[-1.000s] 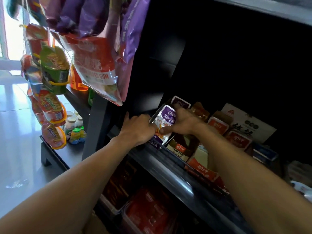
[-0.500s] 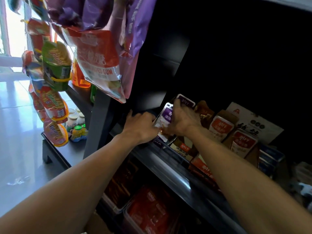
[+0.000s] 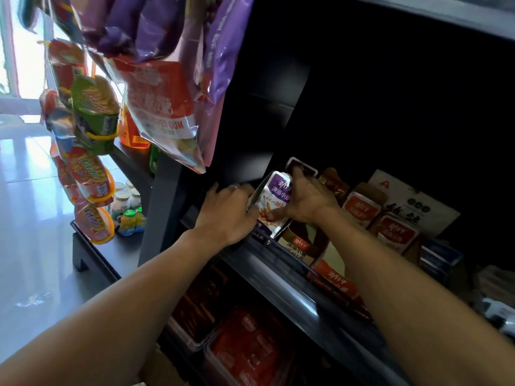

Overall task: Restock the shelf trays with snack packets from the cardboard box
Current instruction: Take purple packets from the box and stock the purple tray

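head view: both hands are together at the dark shelf's left end. the right hand [image 3: 308, 200] curls over a purple snack packet [image 3: 274, 203] standing in the shelf tray [image 3: 257, 190]; the left hand [image 3: 227, 211], fingers bent, grips the tray's edge. orange packets [image 3: 362, 208] sit just right.

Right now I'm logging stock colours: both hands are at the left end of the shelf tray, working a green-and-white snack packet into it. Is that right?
Not quite. The snack packet is purple and white, not green, as the head view shows. The rest holds: the left hand and right hand are both at the left end of the shelf tray.
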Motion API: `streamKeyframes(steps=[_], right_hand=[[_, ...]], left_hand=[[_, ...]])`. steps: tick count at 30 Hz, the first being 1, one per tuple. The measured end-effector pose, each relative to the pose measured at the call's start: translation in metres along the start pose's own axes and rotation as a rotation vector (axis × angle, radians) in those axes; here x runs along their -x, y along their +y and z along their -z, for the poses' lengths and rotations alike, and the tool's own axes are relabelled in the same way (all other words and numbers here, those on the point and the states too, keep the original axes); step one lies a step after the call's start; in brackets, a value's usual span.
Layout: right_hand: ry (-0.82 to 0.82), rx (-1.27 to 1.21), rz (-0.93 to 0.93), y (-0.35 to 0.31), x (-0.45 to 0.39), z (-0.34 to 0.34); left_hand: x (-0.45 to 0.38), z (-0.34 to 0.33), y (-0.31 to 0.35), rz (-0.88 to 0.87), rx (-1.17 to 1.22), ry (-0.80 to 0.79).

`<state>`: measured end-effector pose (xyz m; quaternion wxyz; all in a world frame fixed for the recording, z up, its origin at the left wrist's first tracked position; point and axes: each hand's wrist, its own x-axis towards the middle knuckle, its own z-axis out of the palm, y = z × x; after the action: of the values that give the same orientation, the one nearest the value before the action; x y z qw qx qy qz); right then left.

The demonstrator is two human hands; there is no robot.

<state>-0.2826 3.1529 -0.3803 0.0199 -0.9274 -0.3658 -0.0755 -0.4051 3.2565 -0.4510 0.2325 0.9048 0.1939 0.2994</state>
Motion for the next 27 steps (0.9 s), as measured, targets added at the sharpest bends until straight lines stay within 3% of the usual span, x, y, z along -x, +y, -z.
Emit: streamKeyframes(steps=[8,17,22,27], right_hand=[[0.080,-0.011,0.080,0.002,0.034,0.023],[0.099,-0.264,0.230,-0.012,0.130,0.034],[0.077,-0.311,0.299,-0.029,0.185,0.031],[-0.081,-0.365,0.352,-0.050,0.241,-0.002]], left_hand=[[0.030,0.025,0.013,-0.143,-0.029,0.093],[0.101,0.083,0.028,-0.088,-0.147,-0.282],[0.157,0.104,0.033,-0.097,-0.172,-0.387],[0.223,0.102,0.030,-0.097,-0.184,-0.446]])
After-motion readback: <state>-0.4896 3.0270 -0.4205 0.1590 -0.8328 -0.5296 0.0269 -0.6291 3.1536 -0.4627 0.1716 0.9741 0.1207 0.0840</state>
